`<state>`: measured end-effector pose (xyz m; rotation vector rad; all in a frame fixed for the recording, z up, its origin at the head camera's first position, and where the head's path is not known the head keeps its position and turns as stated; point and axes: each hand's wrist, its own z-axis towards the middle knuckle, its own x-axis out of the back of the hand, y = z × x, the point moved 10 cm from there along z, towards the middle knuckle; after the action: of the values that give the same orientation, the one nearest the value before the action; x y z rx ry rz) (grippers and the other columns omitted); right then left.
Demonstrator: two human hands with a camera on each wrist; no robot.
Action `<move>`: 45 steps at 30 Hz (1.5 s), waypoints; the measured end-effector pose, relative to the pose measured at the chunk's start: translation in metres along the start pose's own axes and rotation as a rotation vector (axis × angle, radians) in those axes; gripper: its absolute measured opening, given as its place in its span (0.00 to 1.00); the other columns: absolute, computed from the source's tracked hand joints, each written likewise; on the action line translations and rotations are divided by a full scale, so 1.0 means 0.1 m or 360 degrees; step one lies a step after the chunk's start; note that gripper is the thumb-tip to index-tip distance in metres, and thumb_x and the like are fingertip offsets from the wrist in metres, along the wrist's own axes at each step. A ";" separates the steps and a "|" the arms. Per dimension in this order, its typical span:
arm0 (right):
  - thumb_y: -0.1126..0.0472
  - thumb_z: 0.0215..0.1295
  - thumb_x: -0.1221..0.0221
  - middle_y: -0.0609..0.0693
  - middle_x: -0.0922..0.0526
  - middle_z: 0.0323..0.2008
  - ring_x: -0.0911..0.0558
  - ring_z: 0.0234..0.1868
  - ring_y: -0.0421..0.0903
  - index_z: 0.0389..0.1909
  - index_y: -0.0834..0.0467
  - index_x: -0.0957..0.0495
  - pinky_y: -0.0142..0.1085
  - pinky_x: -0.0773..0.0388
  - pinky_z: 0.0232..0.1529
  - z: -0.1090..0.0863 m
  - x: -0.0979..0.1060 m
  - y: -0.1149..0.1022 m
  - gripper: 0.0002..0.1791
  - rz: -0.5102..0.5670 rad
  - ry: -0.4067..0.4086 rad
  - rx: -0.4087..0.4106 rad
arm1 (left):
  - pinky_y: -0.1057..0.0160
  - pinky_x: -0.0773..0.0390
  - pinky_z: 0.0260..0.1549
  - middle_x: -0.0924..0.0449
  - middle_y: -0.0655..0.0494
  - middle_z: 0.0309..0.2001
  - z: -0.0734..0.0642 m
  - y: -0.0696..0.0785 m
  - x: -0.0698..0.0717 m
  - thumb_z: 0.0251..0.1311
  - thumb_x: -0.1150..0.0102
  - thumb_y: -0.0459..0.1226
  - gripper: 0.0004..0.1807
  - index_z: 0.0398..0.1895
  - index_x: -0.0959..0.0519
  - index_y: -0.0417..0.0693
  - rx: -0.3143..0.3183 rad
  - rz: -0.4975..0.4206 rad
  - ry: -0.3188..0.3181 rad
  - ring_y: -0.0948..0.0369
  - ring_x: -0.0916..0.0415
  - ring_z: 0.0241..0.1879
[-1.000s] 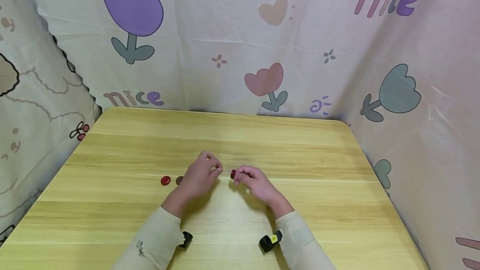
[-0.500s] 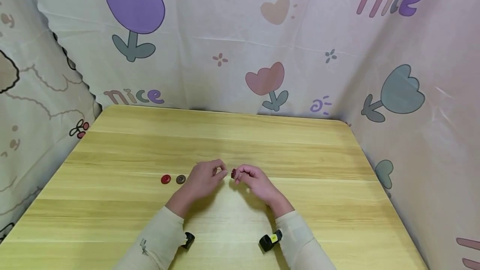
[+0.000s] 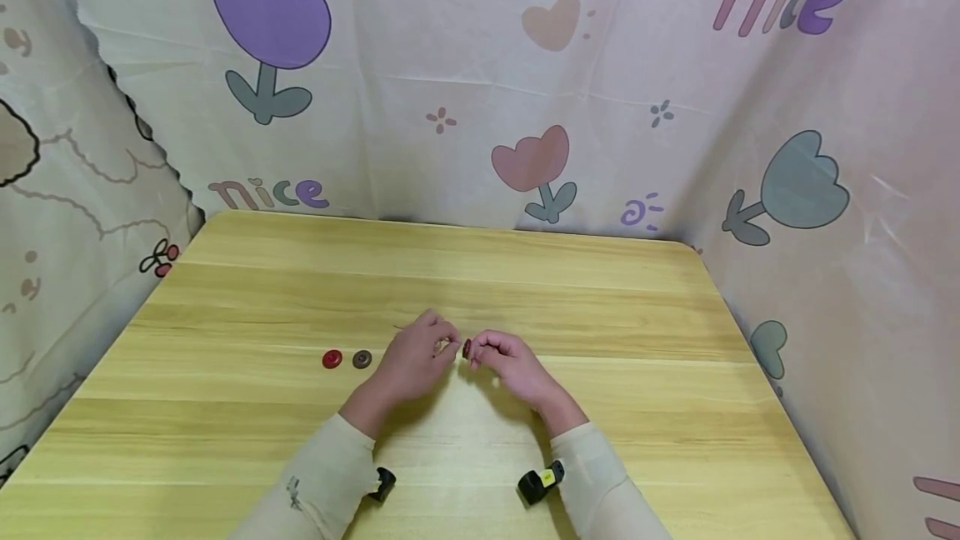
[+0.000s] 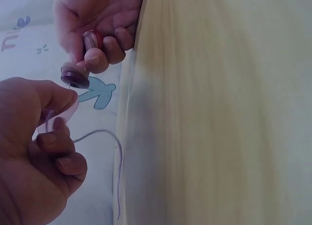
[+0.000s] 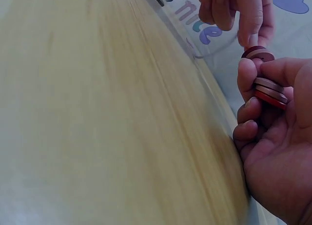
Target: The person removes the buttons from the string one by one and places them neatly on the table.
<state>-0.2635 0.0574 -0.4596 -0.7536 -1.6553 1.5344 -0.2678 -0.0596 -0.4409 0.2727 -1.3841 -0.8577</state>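
While the two dangling-free buttons, one red (image 3: 332,359) and one brown (image 3: 362,359), lie flat side by side on the wooden table (image 3: 637,332), left of the left hand (image 3: 416,361), the work sits in the air over mid-table. Left thumb and forefinger pinch a thin cord (image 4: 109,132); its tail loops out and hangs down. Right hand (image 3: 510,365) pinches a dark red button (image 4: 75,79) at thumb and fingertip, tipped on edge, just beside the left fingertips. A button stack (image 5: 270,93), red and brownish discs, is held deeper in the right hand, fingers curled round it.

Nearest clutter: black wrist units (image 3: 382,484) at both sleeve cuffs (image 3: 600,457), well behind the fingers.

Hard to read: cord end at the button hole — can't tell if it's through. A paler layer backs the dark button; can't tell if it's a second one. From the head view the left hand covers most of the cord, only a short bit showing past the knuckles. Stack is partly behind fingers, count unclear. Forearms cut off at the bottom.

Edges: printed cloth (image 3: 390,23) stands along left, back and right. Far edge is well beyond the hands; wood runs wide to the right — room there.
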 end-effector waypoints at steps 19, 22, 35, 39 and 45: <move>0.71 0.75 0.53 0.69 0.22 0.38 0.23 0.48 0.52 0.38 0.76 0.25 0.46 0.32 0.56 0.00 -0.01 -0.04 0.11 0.0004 -0.0012 0.0033 | 0.67 0.45 0.16 0.43 0.62 0.16 -0.03 -0.04 -0.10 0.57 0.30 0.39 0.16 0.48 0.18 0.46 0.0134 -0.0414 -0.0133 0.66 0.48 0.15; 0.72 0.75 0.53 0.59 0.20 0.38 0.22 0.48 0.49 0.36 0.73 0.25 0.47 0.32 0.56 0.00 -0.02 -0.06 0.11 -0.0007 -0.0018 0.0050 | 0.67 0.46 0.16 0.45 0.63 0.15 -0.03 -0.03 -0.11 0.54 0.26 0.43 0.21 0.51 0.17 0.47 0.0107 -0.0417 -0.0162 0.66 0.50 0.15; 0.70 0.75 0.52 0.73 0.22 0.40 0.22 0.47 0.48 0.38 0.73 0.24 0.47 0.34 0.56 -0.02 -0.02 -0.05 0.11 -0.0045 -0.0019 -0.0006 | 0.67 0.45 0.17 0.46 0.62 0.16 -0.03 -0.08 -0.08 0.54 0.25 0.44 0.14 0.40 0.19 0.54 0.0119 -0.0390 -0.0161 0.66 0.49 0.15; 0.70 0.76 0.52 0.73 0.22 0.40 0.22 0.48 0.52 0.39 0.72 0.24 0.48 0.34 0.57 -0.01 -0.01 -0.04 0.11 -0.0040 -0.0017 -0.0015 | 0.67 0.44 0.17 0.45 0.62 0.16 -0.03 -0.11 -0.07 0.55 0.26 0.43 0.13 0.41 0.18 0.53 0.0155 -0.0397 -0.0170 0.66 0.48 0.15; 0.71 0.75 0.53 0.74 0.23 0.40 0.23 0.49 0.62 0.42 0.76 0.25 0.48 0.34 0.57 -0.01 -0.01 -0.01 0.11 -0.0039 -0.0023 -0.0007 | 0.67 0.43 0.18 0.44 0.61 0.17 -0.04 -0.16 -0.02 0.57 0.28 0.41 0.11 0.41 0.18 0.53 0.0190 -0.0380 -0.0145 0.66 0.47 0.16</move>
<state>-0.2620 0.0570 -0.4583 -0.7237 -1.6728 1.5230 -0.2699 -0.0705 -0.4533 0.5039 -1.5100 -0.9951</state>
